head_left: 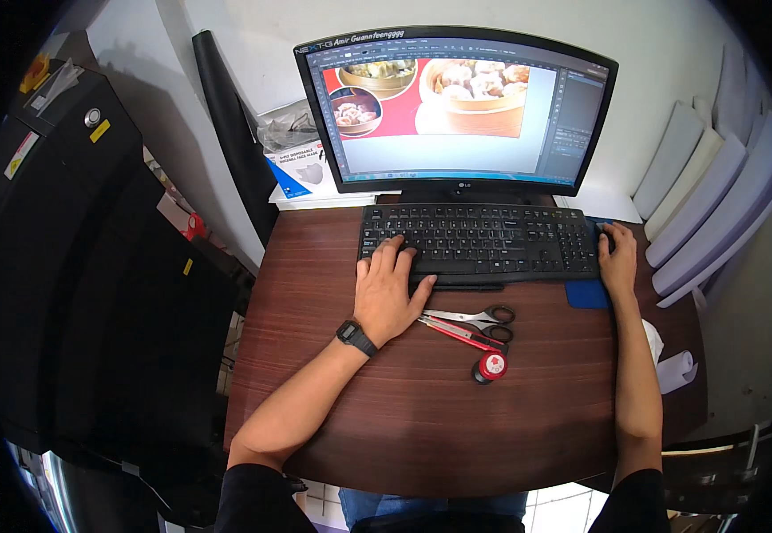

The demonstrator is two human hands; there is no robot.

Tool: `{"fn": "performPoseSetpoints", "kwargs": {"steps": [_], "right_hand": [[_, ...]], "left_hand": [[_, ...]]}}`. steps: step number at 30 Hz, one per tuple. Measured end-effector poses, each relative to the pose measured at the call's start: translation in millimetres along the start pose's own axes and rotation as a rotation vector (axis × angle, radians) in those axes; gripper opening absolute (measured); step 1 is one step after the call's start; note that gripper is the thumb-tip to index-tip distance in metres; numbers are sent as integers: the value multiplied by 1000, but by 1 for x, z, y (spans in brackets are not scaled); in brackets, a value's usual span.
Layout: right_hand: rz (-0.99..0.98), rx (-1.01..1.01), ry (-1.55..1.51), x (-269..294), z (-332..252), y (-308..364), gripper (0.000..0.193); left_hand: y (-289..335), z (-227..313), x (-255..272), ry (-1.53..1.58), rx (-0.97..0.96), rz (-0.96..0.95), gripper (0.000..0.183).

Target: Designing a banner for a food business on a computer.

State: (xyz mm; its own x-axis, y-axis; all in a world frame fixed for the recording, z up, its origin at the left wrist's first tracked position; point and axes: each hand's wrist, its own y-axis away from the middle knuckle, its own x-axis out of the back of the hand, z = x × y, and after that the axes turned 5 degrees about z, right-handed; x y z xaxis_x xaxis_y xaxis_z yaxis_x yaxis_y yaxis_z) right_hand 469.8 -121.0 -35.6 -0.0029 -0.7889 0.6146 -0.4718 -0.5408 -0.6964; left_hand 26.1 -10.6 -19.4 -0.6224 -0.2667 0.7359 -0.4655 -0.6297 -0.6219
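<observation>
My left hand [386, 300], with a black digital watch [356, 338] on its wrist, rests its outstretched fingertips on the left keys of a black keyboard [483, 242]. Its thumb reaches past the keyboard's front edge. At the keyboard's right end, my right hand [619, 265] curls over a dark computer mouse [606, 238], mostly hidden under the fingers. A blue mouse pad [586, 295] shows beneath. Beyond the keyboard, a monitor [457, 162] displays image-editing software with pictures of dumplings in steamer baskets on red.
In front of the keyboard lie scissors [475, 317], a red utility knife [459, 332] and a small round red-and-black object [490, 365] on the brown desk [386, 426]. Paper rolls [714, 195] lean at the right. A large black machine [93, 266] stands left; a mask box [301, 169] sits behind.
</observation>
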Motion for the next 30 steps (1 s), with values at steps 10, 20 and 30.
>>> {"fn": "performPoseSetpoints", "kwargs": {"steps": [10, 20, 30], "right_hand": [[-1, 2, 5, 0, 0, 0, 25], [-3, 6, -8, 1, -1, 0, 25], [1, 19, 2, -1, 3, 0, 25]], "left_hand": [[0, 0, 0, -10, 4, -11, 53], [0, 0, 0, -17, -2, -10, 53], [0, 1, 0, -10, -2, -3, 53]]}}
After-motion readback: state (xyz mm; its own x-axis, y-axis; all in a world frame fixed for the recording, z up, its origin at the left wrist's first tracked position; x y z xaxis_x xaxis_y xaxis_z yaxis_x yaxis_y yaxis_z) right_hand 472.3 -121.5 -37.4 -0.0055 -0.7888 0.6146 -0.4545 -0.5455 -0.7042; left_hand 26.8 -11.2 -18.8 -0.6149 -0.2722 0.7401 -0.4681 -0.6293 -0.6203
